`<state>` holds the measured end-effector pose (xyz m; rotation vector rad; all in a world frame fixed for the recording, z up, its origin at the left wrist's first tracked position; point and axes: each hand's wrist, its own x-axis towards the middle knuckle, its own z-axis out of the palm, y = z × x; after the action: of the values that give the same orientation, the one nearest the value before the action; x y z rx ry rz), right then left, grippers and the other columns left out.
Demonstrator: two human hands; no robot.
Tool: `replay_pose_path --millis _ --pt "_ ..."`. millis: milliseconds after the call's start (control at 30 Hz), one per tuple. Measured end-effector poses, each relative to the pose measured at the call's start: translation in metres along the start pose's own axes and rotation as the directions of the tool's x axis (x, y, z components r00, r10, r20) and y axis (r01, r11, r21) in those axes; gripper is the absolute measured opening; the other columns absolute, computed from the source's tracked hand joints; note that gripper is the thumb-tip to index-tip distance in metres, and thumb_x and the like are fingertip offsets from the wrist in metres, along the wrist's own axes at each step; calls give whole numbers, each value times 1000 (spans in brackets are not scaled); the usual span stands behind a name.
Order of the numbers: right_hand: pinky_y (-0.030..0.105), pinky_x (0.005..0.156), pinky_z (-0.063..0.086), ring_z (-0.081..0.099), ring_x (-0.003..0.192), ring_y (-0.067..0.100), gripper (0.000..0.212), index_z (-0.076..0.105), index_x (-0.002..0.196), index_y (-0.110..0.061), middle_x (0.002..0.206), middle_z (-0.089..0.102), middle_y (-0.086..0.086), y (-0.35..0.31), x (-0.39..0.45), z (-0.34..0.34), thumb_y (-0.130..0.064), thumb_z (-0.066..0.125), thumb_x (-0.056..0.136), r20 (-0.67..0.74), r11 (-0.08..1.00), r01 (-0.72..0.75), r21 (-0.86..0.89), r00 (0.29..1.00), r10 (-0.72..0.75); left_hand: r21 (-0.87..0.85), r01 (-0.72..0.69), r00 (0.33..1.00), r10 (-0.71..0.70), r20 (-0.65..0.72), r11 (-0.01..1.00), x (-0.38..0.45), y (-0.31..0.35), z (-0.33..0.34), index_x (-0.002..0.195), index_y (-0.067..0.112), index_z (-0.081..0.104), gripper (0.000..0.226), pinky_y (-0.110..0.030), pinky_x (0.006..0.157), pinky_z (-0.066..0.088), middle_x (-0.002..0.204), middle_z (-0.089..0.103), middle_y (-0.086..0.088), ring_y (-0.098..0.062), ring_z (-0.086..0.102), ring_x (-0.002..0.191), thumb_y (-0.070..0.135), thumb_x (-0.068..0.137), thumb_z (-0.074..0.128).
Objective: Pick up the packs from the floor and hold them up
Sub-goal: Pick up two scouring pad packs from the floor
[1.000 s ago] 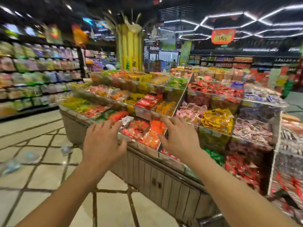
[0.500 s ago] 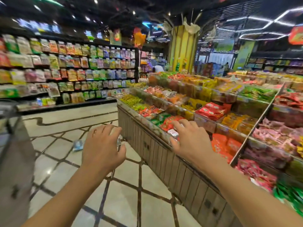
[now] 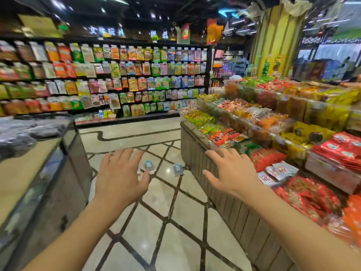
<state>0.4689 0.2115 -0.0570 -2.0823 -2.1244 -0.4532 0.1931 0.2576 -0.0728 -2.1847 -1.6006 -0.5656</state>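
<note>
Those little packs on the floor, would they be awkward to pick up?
Probably a bit. The right pack lies flat on glossy tile, so it may slide. It looks thin and light, likely floppy. The left pack is partly hidden, harder to judge.

Both bare forearms reach forward from the near edge. The left hand (image 3: 119, 176) and the right hand (image 3: 232, 171) are held palm-down, side by side and apart, fingers spread and loosely extended, holding nothing.

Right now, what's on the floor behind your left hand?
Peeking past the left hand, a small blue-and-white pack lies on the tiled floor. The hand covers its left part. A second pack lies apart, to its right, in full view.
</note>
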Motion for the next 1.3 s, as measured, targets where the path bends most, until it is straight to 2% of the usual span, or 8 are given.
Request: replay_pose_path --millis 100,233,367,500,600,900,1300 --pt "44 97 48 51 131 30 65 41 151 -31 143 55 3 0 60 21 -67 38 98 -18 998 49 43 999 -48 44 51 998 -50 -32 998 37 -20 19 120 13 72 57 -48 93 48 111 73 -10 -35 66 108 49 81 52" --pt "44 95 48 53 128 30 67 42 151 -30 143 55 2 -10 133 48 -69 40 96 -28 992 98 79 995 -96 61 92 996 -90 -25 994 78 -48 48 122 12 72 63 -49 94 45 112 73 -12 -36 65 111 53 85 43" --pt "44 93 50 55 126 30 71 44 149 -31 141 57 1 -28 203 76 -70 33 92 -42 983 122 139 992 -117 53 131 991 -131 2 990 119 -76 87 125 13 71 66 -50 95 48 116 73 -12 -36 64 113 56 85 40" --pt "44 95 49 54 128 27 66 43 149 -33 140 56 0 -50 277 111 -70 39 95 -51 978 165 127 986 -160 39 162 987 -162 3 986 167 -106 138 124 12 72 66 -51 97 47 117 72 -12 -36 63 116 55 85 40" --pt "43 93 47 54 128 29 68 43 149 -33 139 56 0 -66 336 133 -70 37 93 -44 975 183 122 983 -179 26 163 987 -164 7 986 212 -133 176 122 11 73 66 -51 97 48 116 72 -14 -37 64 115 54 85 40" --pt "43 98 48 49 134 27 68 36 155 -33 150 50 -2 -90 514 184 -68 40 97 4 983 129 133 991 -130 13 169 984 -169 48 986 350 -210 276 117 12 73 59 -49 97 44 115 73 -11 -34 64 112 50 83 44" --pt "44 100 49 50 135 26 68 36 154 -33 151 50 -1 -96 722 279 -68 40 96 -1 975 139 173 990 -141 60 179 976 -185 115 982 512 -264 413 125 16 71 63 -50 102 47 121 71 -8 -32 63 117 55 87 40"
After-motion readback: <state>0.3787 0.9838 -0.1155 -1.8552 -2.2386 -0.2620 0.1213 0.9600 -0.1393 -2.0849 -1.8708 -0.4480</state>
